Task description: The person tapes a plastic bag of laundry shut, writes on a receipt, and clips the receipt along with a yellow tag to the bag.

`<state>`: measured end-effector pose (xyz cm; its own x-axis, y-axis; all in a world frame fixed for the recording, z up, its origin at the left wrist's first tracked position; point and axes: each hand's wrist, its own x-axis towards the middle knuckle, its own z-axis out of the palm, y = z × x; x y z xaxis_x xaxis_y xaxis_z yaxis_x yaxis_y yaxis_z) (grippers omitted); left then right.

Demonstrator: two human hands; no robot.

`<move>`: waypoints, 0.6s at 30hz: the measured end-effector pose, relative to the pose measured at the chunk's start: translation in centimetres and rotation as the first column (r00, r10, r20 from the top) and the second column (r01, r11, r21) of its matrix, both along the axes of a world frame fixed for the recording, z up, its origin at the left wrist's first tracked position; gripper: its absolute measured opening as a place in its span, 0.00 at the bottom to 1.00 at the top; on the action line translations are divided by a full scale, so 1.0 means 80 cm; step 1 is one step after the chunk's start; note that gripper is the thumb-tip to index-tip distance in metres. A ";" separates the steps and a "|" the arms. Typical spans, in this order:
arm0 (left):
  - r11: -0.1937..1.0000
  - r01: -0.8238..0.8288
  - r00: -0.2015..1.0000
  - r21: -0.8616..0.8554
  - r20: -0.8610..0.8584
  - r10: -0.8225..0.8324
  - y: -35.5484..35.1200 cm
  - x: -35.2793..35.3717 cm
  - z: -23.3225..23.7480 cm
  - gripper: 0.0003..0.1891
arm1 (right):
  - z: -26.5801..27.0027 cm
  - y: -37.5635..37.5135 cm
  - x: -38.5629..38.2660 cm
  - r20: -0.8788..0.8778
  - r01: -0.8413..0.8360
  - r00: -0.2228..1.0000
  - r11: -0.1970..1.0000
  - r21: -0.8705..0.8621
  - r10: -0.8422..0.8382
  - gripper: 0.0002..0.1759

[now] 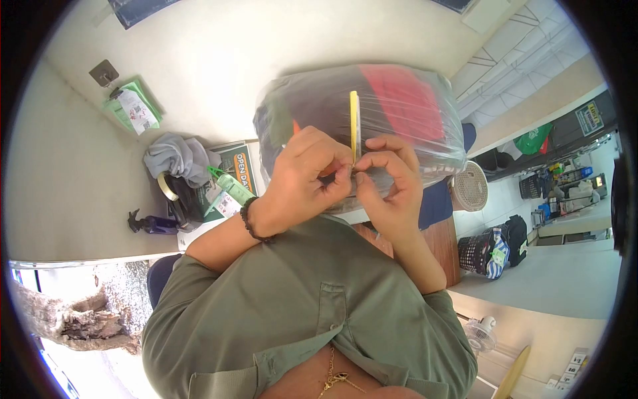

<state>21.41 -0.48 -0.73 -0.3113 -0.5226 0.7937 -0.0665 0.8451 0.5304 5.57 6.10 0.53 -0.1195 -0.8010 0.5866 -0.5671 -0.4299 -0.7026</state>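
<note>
My left hand [309, 169], with a dark beaded bracelet on the wrist, is closed, its thumb and forefinger pinched together. Facing it, my right hand [392, 183] has its thumb and forefinger brought together at the same spot, the other fingers curled. Whatever small thing is between the fingertips is too tiny to make out. A narrow yellow-and-white strip [354, 120], seen nearly edge-on, rises from just behind the fingertips. An orange tip [296, 126] sticks up behind my left hand. Beyond both hands lies a large clear plastic bag [319, 90] packed with dark and red cloth.
On the left are a grey crumpled cloth [176, 159], a tape roll [167, 187], a dark spray bottle [156, 224] and a green tag [234, 189]. More green tags [136, 110] hang on the wall. A beige lidded basket [469, 186] and a black basket [473, 253] stand right.
</note>
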 end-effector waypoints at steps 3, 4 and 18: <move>0.994 -0.029 0.999 -0.103 0.037 0.033 -0.003 0.000 0.005 0.12 | 0.000 -0.003 -0.003 -0.072 0.029 0.997 0.998 -0.060 -0.033 0.08; 0.988 -0.045 0.997 -0.147 0.050 0.053 -0.003 0.000 0.007 0.12 | 0.002 -0.003 -0.004 -0.111 0.041 0.993 0.996 -0.075 -0.049 0.08; 0.957 -0.015 0.987 -0.291 0.152 0.061 -0.005 -0.001 0.007 0.14 | 0.014 -0.007 -0.009 -0.291 0.040 0.954 0.993 -0.116 -0.072 0.09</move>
<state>21.33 -0.91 -0.17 -0.4286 -0.2932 0.8546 -0.1642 0.9554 0.2454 4.87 5.54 1.63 0.0283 -0.7285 0.6844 -0.7667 -0.4552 -0.4528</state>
